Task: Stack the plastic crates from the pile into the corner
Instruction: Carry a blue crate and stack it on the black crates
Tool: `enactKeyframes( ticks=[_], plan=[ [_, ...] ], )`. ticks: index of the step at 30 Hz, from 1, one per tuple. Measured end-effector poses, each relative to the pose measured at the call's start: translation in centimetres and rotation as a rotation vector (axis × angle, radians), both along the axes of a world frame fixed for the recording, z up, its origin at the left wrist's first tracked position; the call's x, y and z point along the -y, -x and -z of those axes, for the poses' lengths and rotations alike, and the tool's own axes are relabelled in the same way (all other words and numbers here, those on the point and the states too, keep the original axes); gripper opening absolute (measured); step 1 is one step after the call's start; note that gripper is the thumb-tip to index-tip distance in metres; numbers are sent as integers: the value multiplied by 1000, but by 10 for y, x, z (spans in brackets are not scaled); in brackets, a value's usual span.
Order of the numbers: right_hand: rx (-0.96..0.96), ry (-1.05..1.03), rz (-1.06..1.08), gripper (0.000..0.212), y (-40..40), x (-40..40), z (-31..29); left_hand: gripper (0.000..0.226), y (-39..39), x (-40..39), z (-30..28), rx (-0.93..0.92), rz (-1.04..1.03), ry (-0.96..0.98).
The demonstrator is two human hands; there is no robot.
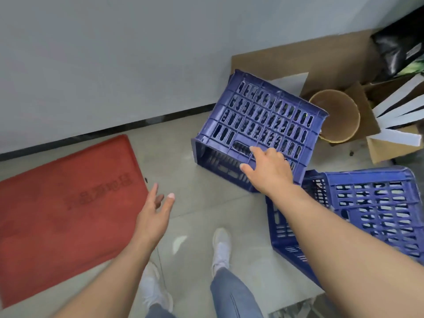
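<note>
Two blue plastic crates are seen on the tiled floor (202, 203) near a grey wall (114, 53). The farther crate (263, 120) is tipped on its side, its slotted base turned upward and toward the camera and its open mouth facing left; it lies just in front of flattened cardboard (275, 56) leaned against the wall. The right hand (268, 168) is laid on the near edge of this crate beside the handle slot, with the fingers bent over the lattice; whether the grip is actually closed on the plastic cannot be told, as the fingertips are hidden behind the hand. The nearer crate (378, 210) is also tilted, lying at the right and partly covered by the right forearm, with its corner close to the farther crate. The left hand (153, 210) is held above the floor with fingers spread and relaxed, nothing being held in it. A red mat (57, 214) bearing dark characters is spread on the floor at the left, along the wall. A round tan container (337, 120) and open cardboard boxes (390, 143) are seen behind the crates at the right. White shoes (221, 246) and blue jeans (234, 294) are visible at the bottom.
</note>
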State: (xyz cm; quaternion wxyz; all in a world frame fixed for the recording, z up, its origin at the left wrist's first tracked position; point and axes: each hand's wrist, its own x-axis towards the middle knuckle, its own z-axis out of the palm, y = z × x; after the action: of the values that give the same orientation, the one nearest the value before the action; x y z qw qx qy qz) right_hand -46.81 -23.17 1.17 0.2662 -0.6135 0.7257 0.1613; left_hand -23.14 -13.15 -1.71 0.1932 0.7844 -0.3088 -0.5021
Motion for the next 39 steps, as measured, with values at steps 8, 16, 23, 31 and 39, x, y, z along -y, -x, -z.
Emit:
enactKeyframes(
  ticks=[8, 16, 23, 31, 39],
  plan=[
    [-99, 0, -37, 63, -14, 14, 73, 61, 14, 4, 68, -36, -103, -15],
    [-101, 262, 9, 57, -26, 6, 111, 59, 3, 8, 143, -55, -187, -76],
    [-105, 365, -33, 66, -26, 2, 124, 59, -6, 12, 187, -130, -214, -86],
    [-95, 464, -82, 65, -40, 4, 121, 60, -26, 21, 190, -140, -218, -51],
    [-118, 552, -87, 57, -45, 34, 89, 59, -58, 18, 190, -120, -280, -25]
  ],
)
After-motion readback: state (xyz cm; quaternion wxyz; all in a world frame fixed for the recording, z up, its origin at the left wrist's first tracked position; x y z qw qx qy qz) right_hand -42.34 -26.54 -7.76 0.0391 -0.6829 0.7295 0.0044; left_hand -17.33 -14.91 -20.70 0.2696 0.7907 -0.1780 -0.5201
